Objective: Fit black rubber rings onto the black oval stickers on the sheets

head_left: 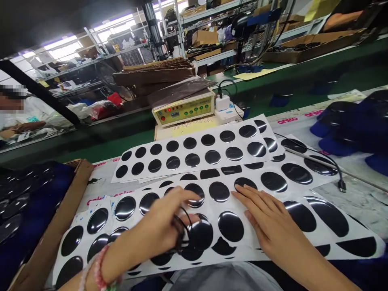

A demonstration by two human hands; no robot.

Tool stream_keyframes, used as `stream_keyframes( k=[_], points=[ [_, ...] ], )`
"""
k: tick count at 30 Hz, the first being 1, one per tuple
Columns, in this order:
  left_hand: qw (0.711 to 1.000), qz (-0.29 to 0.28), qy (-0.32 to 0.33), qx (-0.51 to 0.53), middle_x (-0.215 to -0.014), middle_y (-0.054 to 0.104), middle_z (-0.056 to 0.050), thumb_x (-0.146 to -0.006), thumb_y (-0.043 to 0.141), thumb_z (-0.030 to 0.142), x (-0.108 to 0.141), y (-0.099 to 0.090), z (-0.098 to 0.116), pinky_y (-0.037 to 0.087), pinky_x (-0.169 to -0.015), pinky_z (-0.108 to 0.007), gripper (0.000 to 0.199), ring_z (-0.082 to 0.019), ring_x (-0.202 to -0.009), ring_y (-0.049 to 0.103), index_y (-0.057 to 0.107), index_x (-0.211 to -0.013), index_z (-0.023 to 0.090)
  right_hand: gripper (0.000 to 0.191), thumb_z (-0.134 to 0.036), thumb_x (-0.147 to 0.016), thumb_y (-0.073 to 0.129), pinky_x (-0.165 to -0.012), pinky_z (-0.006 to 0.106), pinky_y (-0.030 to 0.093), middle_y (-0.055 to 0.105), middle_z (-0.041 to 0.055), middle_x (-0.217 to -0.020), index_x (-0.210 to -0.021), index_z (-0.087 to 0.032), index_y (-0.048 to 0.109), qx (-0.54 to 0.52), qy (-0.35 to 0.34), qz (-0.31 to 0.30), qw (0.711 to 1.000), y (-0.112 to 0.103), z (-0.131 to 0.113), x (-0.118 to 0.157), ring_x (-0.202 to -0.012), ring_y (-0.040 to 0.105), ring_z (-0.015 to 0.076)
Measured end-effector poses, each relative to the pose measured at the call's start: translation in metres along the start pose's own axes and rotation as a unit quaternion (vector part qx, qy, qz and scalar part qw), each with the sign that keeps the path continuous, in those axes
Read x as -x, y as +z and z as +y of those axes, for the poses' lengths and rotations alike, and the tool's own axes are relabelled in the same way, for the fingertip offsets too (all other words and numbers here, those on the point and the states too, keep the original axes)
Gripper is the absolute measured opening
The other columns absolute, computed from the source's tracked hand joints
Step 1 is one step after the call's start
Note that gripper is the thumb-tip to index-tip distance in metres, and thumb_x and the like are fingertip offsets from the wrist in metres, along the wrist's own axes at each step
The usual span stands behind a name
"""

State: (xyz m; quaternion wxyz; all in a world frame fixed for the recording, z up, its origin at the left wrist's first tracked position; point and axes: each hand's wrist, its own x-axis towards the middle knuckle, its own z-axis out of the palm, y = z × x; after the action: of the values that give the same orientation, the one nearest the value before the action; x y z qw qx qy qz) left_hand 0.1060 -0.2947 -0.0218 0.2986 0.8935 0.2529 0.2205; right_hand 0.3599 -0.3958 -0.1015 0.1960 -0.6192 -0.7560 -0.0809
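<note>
Bare left hand point(166, 220) loosely grasps a thin, looped black cable point(183, 236) above a white sheet of glossy black discs point(215, 207), apparently steadied by the flat, ungrasping right hand point(269, 216), with a rectangular cream control box point(185, 110) beyond that sheet.

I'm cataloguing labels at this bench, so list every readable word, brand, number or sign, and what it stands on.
"anko": pink, repeated on the white table covering.
Control box: panel markings and display too small to read.
White block beside it: blue marking too blurred to read.
White sheets with black discs: no readable print.
</note>
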Motion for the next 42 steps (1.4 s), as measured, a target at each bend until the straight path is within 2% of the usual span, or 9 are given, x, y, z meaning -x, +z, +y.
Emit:
stream_keyframes(
  k=[2, 4, 9, 16, 19, 23, 33, 37, 42],
  points=[
    [0.990, -0.126, 0.013, -0.061, -0.127, 0.051, -0.007, -0.077, 0.046, -0.004, 0.007, 0.011, 0.002, 0.053, -0.074, -0.025, 0.060, -0.016, -0.095, 0.057, 0.041, -0.129, 0.025, 0.043, -0.014, -0.089, 0.036, -0.097, 0.041, 0.037, 0.054, 0.0052, -0.134, -0.130, -0.019, 0.049, 0.000, -0.006, 0.010, 1.000, 0.002, 0.002, -0.002, -0.123, 0.046, 0.0203],
    [0.974, -0.184, 0.038, -0.127, -0.133, 0.050, -0.007, -0.074, 0.042, -0.007, 0.010, 0.023, -0.002, 0.053, -0.082, -0.032, 0.067, -0.023, -0.109, 0.051, 0.036, -0.134, 0.023, 0.043, -0.014, -0.090, 0.035, -0.097, 0.041, 0.037, 0.054, 0.0061, -0.133, -0.129, -0.019, 0.049, -0.002, -0.008, 0.016, 1.000, 0.003, 0.003, -0.002, -0.122, 0.048, 0.0211],
    [0.969, -0.177, 0.090, -0.146, -0.114, 0.058, -0.008, -0.078, 0.040, -0.006, 0.002, 0.035, -0.010, 0.045, -0.093, -0.037, 0.048, -0.021, -0.105, 0.050, 0.044, -0.121, 0.015, 0.040, -0.021, -0.093, 0.033, -0.099, 0.042, 0.037, 0.052, 0.0048, -0.135, -0.131, -0.022, 0.048, -0.024, 0.013, 0.007, 1.000, 0.005, 0.005, 0.000, -0.122, 0.047, 0.0211],
    [0.945, -0.238, 0.098, -0.201, -0.105, 0.051, -0.009, -0.074, 0.047, -0.006, -0.005, 0.028, -0.003, 0.046, -0.086, -0.036, 0.050, -0.023, -0.097, 0.045, 0.045, -0.120, 0.014, 0.041, -0.022, -0.094, 0.032, -0.100, 0.042, 0.038, 0.052, 0.0032, -0.135, -0.132, -0.024, 0.047, -0.032, 0.029, -0.005, 0.999, 0.003, 0.004, 0.000, -0.124, 0.046, 0.0200],
    [0.943, -0.219, 0.088, -0.235, -0.102, 0.051, -0.010, -0.073, 0.044, -0.008, 0.006, 0.028, -0.003, 0.046, -0.087, -0.041, 0.058, -0.023, -0.093, 0.045, 0.041, -0.127, 0.014, 0.040, -0.023, -0.095, 0.032, -0.098, 0.041, 0.039, 0.053, 0.0032, -0.135, -0.132, -0.025, 0.047, -0.029, 0.028, -0.003, 0.999, 0.002, 0.005, 0.000, -0.123, 0.047, 0.0204],
    [0.952, -0.189, 0.056, -0.233, -0.128, 0.042, -0.015, -0.071, 0.047, -0.007, 0.012, 0.027, -0.002, 0.046, -0.091, -0.041, 0.068, -0.027, -0.107, 0.041, 0.033, -0.135, 0.013, 0.040, -0.025, -0.095, 0.032, -0.096, 0.041, 0.039, 0.052, 0.0037, -0.134, -0.134, -0.025, 0.045, -0.031, 0.026, -0.007, 0.999, 0.003, 0.006, 0.002, -0.122, 0.046, 0.0211],
    [0.953, -0.211, 0.090, -0.197, -0.124, 0.049, -0.011, -0.068, 0.047, -0.005, 0.005, 0.025, -0.003, 0.044, -0.092, -0.041, 0.053, -0.026, -0.110, 0.044, 0.044, -0.118, 0.011, 0.040, -0.023, -0.095, 0.031, -0.098, 0.040, 0.037, 0.051, 0.0031, -0.135, -0.134, -0.024, 0.043, -0.032, 0.024, -0.001, 0.999, 0.004, 0.005, 0.001, -0.123, 0.044, 0.0200],
    [0.966, -0.149, 0.135, -0.160, -0.113, 0.057, -0.010, -0.085, 0.040, -0.002, 0.013, 0.027, -0.009, 0.045, -0.091, -0.038, 0.031, -0.023, -0.107, 0.049, 0.047, -0.112, 0.013, 0.040, -0.024, -0.095, 0.032, -0.098, 0.041, 0.038, 0.052, 0.0031, -0.135, -0.132, -0.025, 0.046, -0.034, 0.032, -0.002, 0.999, 0.004, 0.005, 0.002, -0.123, 0.045, 0.0207],
    [0.994, -0.056, 0.087, -0.027, -0.082, 0.055, -0.003, -0.087, 0.052, 0.010, 0.034, 0.023, -0.012, 0.049, -0.075, -0.031, 0.014, -0.016, -0.085, 0.052, 0.044, -0.081, 0.019, 0.040, -0.026, -0.095, 0.032, -0.101, 0.043, 0.037, 0.051, 0.0028, -0.137, -0.133, -0.026, 0.046, -0.038, 0.037, -0.007, 0.999, 0.004, 0.005, 0.003, -0.126, 0.045, 0.0208]
  ],
)
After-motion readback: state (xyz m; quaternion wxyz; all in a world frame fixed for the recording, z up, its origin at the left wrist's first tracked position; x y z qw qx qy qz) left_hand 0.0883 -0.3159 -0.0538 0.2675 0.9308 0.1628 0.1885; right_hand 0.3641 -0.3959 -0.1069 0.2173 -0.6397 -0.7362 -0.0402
